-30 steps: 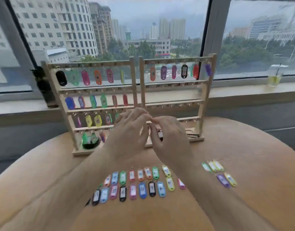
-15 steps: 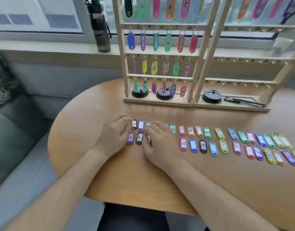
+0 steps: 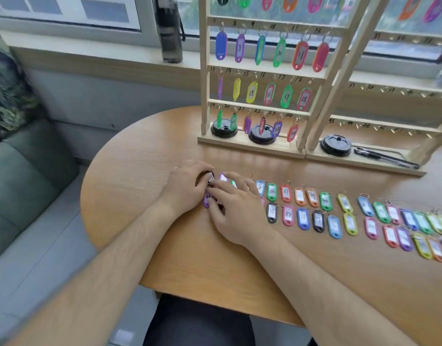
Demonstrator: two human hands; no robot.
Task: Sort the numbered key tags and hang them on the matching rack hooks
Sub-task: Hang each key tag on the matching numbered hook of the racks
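Now both hands have come down from the foot of the rack (image 3: 204, 71) to the left end of the loose key tags (image 3: 303, 218) on the surface (image 3: 190, 258), so a fresh pick looks to be under way. The left hand (image 3: 187, 189) has its fingers curled round a black tag (image 3: 209, 178), while the right hand (image 3: 236, 208) lies with fingers spread flat over its neighbours. Two rows hold roughly thirty loose tags; those under the hands cannot be counted. At centre top, three full rails carry six hung tags (image 3: 251, 92) each, a fourth is cut off, and three black lids (image 3: 224, 129) sit at the bases
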